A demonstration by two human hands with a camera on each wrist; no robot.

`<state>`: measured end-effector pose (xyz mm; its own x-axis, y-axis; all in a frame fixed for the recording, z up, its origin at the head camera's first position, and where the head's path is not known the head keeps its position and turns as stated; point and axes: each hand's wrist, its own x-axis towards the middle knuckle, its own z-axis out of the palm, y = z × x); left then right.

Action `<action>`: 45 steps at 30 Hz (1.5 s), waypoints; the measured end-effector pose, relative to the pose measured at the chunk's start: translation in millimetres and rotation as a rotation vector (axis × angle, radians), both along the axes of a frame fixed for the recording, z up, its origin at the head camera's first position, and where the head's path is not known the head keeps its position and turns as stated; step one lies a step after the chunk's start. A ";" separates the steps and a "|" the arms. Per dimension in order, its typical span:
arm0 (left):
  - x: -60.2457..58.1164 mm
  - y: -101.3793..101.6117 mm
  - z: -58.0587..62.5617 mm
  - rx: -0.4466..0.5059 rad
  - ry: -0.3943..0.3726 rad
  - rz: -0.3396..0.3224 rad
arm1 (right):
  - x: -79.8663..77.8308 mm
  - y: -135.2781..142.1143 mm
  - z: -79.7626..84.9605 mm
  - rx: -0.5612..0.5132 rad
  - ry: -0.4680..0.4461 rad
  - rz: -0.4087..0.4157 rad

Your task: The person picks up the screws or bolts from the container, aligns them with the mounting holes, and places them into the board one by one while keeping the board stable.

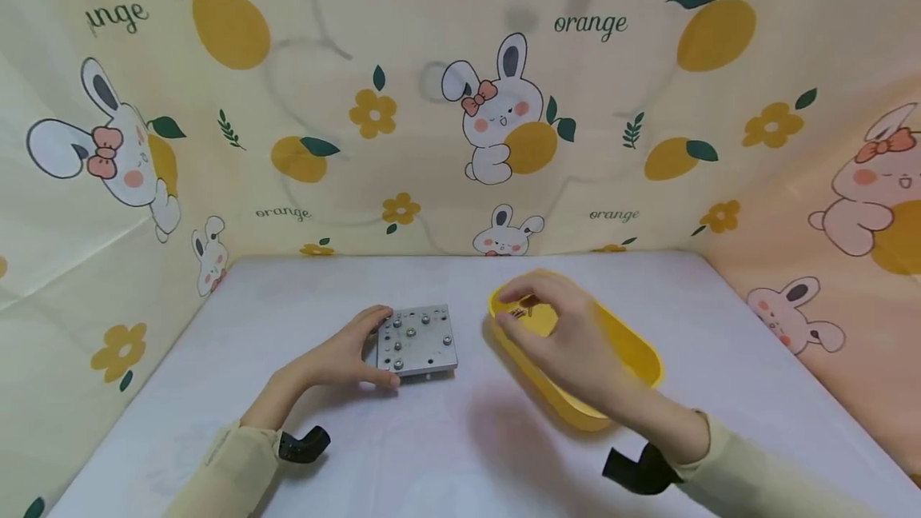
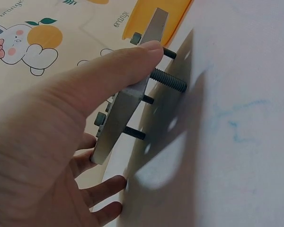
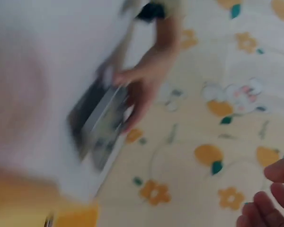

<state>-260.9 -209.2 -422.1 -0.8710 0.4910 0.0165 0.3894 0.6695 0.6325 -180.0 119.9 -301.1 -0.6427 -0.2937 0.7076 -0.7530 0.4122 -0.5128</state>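
Observation:
My left hand [image 1: 345,354] grips a square grey metal plate [image 1: 424,352] by its left side, with the thumb at the near edge and fingers at the far edge. Several socket-head bolts [image 1: 411,332] sit in holes across its top. In the left wrist view, threaded bolt ends [image 2: 169,80] of different lengths stick out underneath. My right hand [image 1: 576,334] hovers over the yellow tray [image 1: 643,346], its thumb and bent forefinger apart, with nothing visible between them. Small dark screws [image 1: 516,312] lie at the tray's far end, partly hidden by this hand.
A white-covered table [image 1: 446,454] carries the plate and the tray side by side. Behind it and along both sides hangs a printed cloth [image 1: 432,14] with rabbits and oranges. Black bands [image 1: 305,444] circle both wrists.

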 end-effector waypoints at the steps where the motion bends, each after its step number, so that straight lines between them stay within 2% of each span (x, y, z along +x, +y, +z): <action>1: 0.3 -0.2 0.2 0.000 0.000 0.001 | -6.2 8.7 1.2 0.012 0.016 0.005; 4: 0.9 -1.5 0.8 0.001 0.012 0.012 | -26.3 32.4 0.4 0.072 0.078 0.023; 8: 2.0 -3.2 0.4 0.002 0.007 0.016 | -50.9 60.3 -16.6 0.210 0.136 0.040; 12: 2.7 -2.2 -1.3 0.002 -0.010 0.006 | -68.1 81.5 -36.9 0.270 0.110 0.008; 16: 0.7 -0.7 -2.3 0.004 0.001 0.008 | -81.7 88.7 -47.3 0.261 -0.042 -0.020; 20: -0.7 -1.5 -1.7 0.000 0.001 0.010 | -94.6 81.9 -49.8 0.260 -0.265 -0.028; 23: -0.3 -1.1 -0.8 0.003 -0.007 0.009 | -103.8 74.3 -52.9 0.255 -0.390 -0.030; 28: 1.2 0.1 0.7 0.003 -0.020 0.009 | -115.5 66.4 -64.7 0.217 -0.511 -0.040; 35: 4.9 1.4 2.7 -0.005 -0.030 0.008 | -120.7 65.0 -67.6 0.016 -0.781 -0.056; 40: 4.4 0.4 2.3 -0.020 -0.029 0.027 | -127.3 62.6 -61.6 -0.060 -0.868 -0.078; 45: 1.7 0.7 -0.5 -0.018 -0.015 0.021 | -138.7 58.3 -67.1 -0.135 -0.970 -0.162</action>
